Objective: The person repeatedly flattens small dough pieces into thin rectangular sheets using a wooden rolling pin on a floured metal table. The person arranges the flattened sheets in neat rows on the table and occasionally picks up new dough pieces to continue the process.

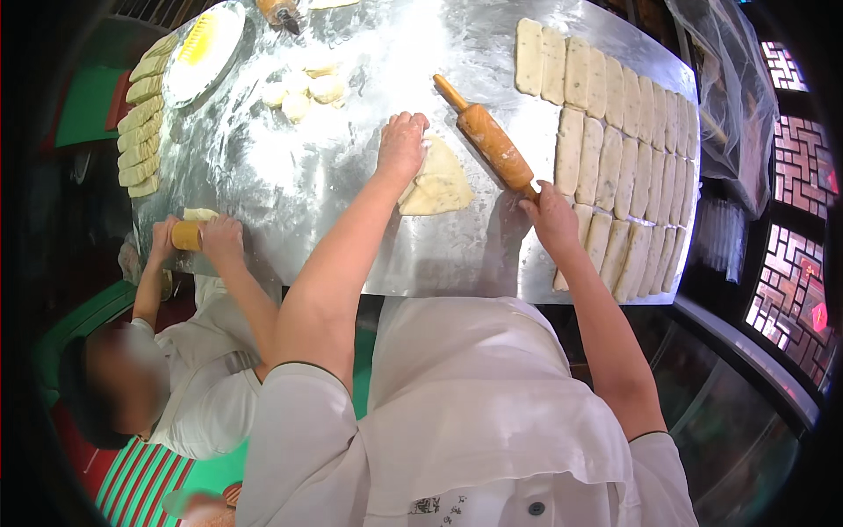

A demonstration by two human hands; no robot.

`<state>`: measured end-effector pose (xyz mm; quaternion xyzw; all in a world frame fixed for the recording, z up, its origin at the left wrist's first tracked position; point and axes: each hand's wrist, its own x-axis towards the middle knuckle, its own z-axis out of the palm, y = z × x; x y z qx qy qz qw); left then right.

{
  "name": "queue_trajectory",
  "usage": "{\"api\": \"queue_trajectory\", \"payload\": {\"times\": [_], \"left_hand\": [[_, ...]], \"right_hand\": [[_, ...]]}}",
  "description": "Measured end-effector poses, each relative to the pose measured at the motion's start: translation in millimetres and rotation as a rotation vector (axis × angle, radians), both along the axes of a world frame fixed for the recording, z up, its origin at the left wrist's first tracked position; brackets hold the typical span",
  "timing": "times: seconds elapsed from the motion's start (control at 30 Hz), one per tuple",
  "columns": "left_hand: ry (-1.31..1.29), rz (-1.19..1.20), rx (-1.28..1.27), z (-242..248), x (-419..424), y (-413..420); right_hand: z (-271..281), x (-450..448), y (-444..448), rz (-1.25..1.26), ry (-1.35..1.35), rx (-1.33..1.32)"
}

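Observation:
A folded piece of speckled dough (440,184) lies on the metal tabletop in front of me. My left hand (402,146) is at its upper left edge, fingers curled over it; the fingertips' grip on the dough is partly hidden. To the right, my right hand (552,217) holds the near handle of a wooden rolling pin (495,143). The pin slants away to the upper left, apart from the folded dough. Its far handle points at the back of the table.
Three rows of dough strips (604,165) line the table's right side. Several dough balls (296,99) sit at the back left, near a white plate (172,82) with a yellow comb-like item. Pleated dough pieces (141,135) edge the left. A co-worker's hands (220,244) hold a roller.

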<state>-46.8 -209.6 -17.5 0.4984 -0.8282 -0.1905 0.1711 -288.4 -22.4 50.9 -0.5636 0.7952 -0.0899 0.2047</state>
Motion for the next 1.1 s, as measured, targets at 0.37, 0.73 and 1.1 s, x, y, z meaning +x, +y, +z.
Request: {"api": "queue_trajectory", "payload": {"times": [0.37,0.73,1.1], "left_hand": [[0.169,-0.359,0.137,28,34,67],[0.265,0.072,0.159,44,93,-11],[-0.202,0.605,-0.266,44,279,-243]], "right_hand": [[-45,-3,42,-0.178,-0.357,0.508],[-32,-4,28,-0.235,-0.375,0.612],[-35,-3,12,-0.363,-0.421,0.647]]}}
